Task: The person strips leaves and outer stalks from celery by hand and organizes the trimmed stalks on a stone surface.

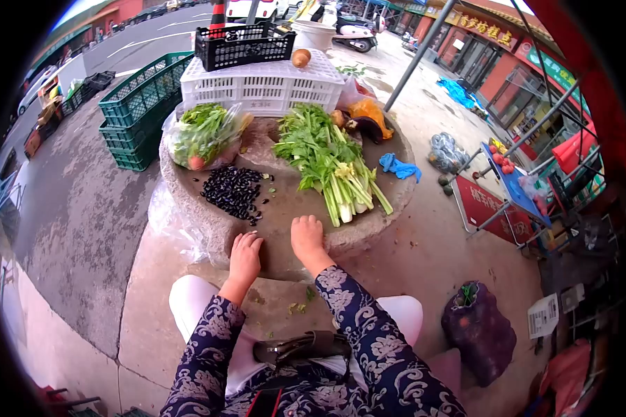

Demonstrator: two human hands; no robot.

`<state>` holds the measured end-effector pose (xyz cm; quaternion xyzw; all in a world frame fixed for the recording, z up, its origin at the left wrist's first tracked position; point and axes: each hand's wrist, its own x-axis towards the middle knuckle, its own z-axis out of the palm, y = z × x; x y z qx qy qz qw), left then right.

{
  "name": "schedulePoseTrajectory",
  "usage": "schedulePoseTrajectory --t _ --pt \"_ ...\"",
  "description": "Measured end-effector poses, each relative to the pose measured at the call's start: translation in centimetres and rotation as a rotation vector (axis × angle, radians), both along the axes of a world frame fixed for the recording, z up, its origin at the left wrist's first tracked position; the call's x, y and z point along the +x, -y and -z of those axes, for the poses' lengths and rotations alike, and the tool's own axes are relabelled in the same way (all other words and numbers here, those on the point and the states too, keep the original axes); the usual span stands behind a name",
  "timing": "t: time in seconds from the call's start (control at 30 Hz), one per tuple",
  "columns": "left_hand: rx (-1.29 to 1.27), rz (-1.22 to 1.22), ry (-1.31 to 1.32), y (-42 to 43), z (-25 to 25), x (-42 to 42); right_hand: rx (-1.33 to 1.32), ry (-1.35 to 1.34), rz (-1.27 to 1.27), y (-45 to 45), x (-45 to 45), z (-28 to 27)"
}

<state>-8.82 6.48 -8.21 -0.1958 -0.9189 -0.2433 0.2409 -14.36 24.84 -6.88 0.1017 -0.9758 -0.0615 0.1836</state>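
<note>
My left hand [245, 258] rests at the near edge of the round stone slab [285, 243], its fingers slightly bent, just below a pile of dark beans [231, 194]. My right hand [307, 236] lies palm down on the slab's near part, fingers curled a little, close to the cut ends of a bunch of celery [327, 156]. Whether anything small is under the fingers of either hand is hidden. Behind the beans is a clear plastic bag of leafy greens [205, 135]. A blue glove or bag [399, 167] lies right of the celery.
A white crate [257, 94] bearing a black basket [243, 47] and an onion [301, 58] stands behind the slab. Green crates [135, 128] are at the left. A purple mesh sack [478, 332] sits on the ground at the right, below a blue table [518, 187].
</note>
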Motion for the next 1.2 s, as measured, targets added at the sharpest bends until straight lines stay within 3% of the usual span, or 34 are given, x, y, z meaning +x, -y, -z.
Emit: schedulePoseTrajectory --t 0.1,0.27,0.37,0.47,0.57,0.67,1.0,1.2 --pt "0.209 0.051 0.061 -1.0 -0.7 0.6 -0.247 -0.094 -0.063 -0.4 1.6 -1.6" --pt "0.241 0.256 0.096 -5.0 -3.9 4.5 -0.735 -0.090 -0.250 -2.8 11.1 -5.1" --pt "0.213 0.365 0.148 -8.2 -4.7 7.6 -0.704 -0.088 -0.219 -5.3 15.8 -2.0" --pt "0.153 0.421 0.197 -10.4 -3.8 9.1 -0.860 -0.062 -0.099 -7.1 18.2 1.3" --pt "0.102 0.462 0.199 -11.6 -3.2 10.4 -1.017 -0.115 -0.037 -7.8 20.5 0.1" --pt "0.056 0.468 0.223 -11.8 -2.9 11.1 -1.095 -0.007 -0.001 -8.6 21.0 1.1" --pt "0.001 0.415 0.263 -11.8 -1.9 11.9 -1.192 -0.092 -0.069 -7.9 20.8 2.5" --pt "0.007 0.473 0.245 -12.9 -2.5 12.2 -1.206 -0.021 0.016 -8.4 21.8 2.6"
